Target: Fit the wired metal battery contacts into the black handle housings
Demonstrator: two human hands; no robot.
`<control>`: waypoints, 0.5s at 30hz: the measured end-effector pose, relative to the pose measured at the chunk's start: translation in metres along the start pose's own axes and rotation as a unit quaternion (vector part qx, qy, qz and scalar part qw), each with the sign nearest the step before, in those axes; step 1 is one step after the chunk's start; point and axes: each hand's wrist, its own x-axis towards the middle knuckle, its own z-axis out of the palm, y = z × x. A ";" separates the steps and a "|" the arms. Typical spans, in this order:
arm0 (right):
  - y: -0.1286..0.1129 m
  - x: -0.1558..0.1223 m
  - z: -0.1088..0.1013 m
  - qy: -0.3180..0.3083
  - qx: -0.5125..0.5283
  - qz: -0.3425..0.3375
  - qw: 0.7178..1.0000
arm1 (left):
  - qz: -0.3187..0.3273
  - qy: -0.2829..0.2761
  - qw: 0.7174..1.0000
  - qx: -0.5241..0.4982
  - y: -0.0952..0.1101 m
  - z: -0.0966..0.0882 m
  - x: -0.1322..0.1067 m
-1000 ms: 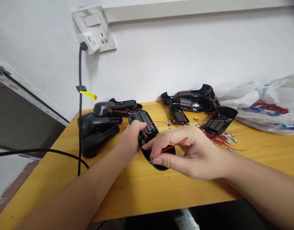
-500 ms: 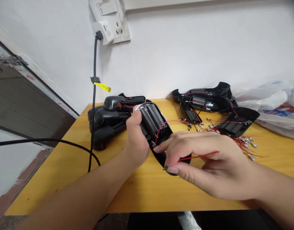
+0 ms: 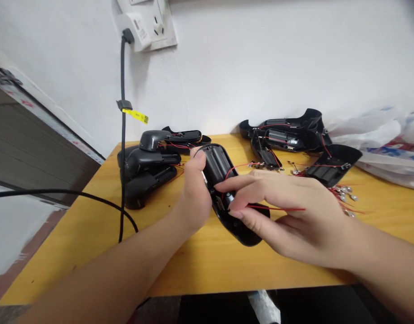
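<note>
My left hand (image 3: 197,191) is wrapped round a black plastic housing (image 3: 249,236) with a battery compartment, its open inside turned up toward me. A red wire runs out of the housing's middle. Between thumb and fingertips, my right hand (image 3: 288,211) pinches another red wire (image 3: 281,208), whose loose end points right across the palm. The pinched end sits just over the housing's inner wall; whether it touches is hidden by my fingertips. My right forefinger reaches to the lower edge of the battery compartment.
Stacked black housings (image 3: 149,162) lie at the left back of the yellow table (image 3: 92,265). More opened housings (image 3: 291,139) with red wires are at the right back, beside wires with metal contacts (image 3: 344,193) and a plastic bag (image 3: 389,153). A black cable (image 3: 123,135) hangs down at left.
My right hand has moved up along the housing, bringing the pinched wire end from its lower edge to its inside. The whole view has shifted slightly.
</note>
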 end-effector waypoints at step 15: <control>-0.003 -0.003 0.000 -0.058 -0.108 -0.060 0.991 | 0.021 0.013 0.999 0.029 -0.004 -0.003 0.005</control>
